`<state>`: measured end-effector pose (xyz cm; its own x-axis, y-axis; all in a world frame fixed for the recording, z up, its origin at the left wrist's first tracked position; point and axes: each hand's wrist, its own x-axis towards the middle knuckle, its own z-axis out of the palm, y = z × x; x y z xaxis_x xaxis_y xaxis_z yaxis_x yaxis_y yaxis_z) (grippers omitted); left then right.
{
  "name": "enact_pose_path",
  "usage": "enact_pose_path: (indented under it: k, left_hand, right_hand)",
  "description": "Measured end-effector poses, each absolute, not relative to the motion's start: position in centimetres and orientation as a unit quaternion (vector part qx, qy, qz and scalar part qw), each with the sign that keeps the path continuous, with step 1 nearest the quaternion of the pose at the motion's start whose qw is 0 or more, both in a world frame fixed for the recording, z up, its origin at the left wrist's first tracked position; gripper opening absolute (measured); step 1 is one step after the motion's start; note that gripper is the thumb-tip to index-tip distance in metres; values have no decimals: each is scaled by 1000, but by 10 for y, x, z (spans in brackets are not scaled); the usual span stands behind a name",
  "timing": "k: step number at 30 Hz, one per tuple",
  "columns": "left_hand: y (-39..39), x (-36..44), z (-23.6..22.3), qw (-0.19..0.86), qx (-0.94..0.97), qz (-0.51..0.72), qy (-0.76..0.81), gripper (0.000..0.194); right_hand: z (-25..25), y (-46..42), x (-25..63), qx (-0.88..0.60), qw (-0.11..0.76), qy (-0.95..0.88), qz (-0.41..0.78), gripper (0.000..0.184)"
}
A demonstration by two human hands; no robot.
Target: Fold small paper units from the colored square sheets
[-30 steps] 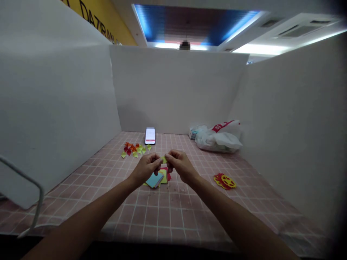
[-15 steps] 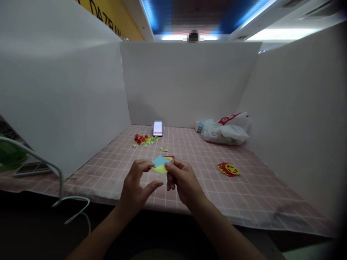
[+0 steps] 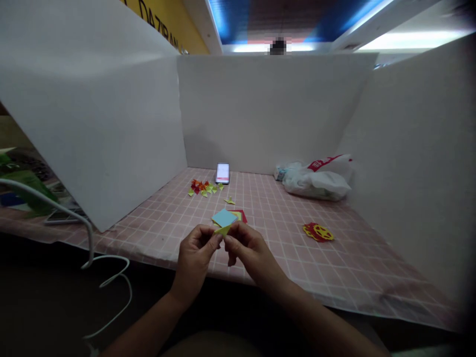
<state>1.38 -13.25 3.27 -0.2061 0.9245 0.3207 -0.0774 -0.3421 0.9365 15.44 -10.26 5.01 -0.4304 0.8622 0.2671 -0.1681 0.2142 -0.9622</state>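
Note:
Between my two hands is a small piece of yellow-green paper (image 3: pixel 223 230), with a pointed shape. My left hand (image 3: pixel 196 253) pinches its left side between thumb and fingers. On the right side, my right hand (image 3: pixel 247 245) grips it the same way, its fingers curled. Just beyond my hands, a stack of square paper sheets (image 3: pixel 224 217) lies on the table, light blue on top, with yellow and red edges (image 3: pixel 243 216) showing at the right. A single folded yellow paper piece (image 3: pixel 229 200) rests a little farther back.
Several small folded red, orange and yellow papers (image 3: pixel 201 187) cluster near an upright phone (image 3: pixel 222 173). Red and yellow paper cutouts (image 3: pixel 319 232) lie to the right. A white plastic bag (image 3: pixel 316 181) sits at the back. White panels (image 3: pixel 278 109) enclose the checked tablecloth (image 3: pixel 271 258); a white cable (image 3: pixel 87 233) hangs left.
My left hand's thumb and fingers, apart before, have closed on the yellow-green paper. The paper now appears narrower and more pointed. The camera view has turned slightly left.

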Motion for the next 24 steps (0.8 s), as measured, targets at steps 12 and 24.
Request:
enact_pose_path:
  k: [12, 24]
  left_hand:
    - [-126, 11, 39, 454, 501, 602, 424, 16]
    - [-76, 21, 13, 477, 470, 580, 463, 21]
  right_hand:
    - [57, -86, 155, -269, 433, -634, 581, 21]
    - [24, -38, 161, -294, 450, -543, 645, 15]
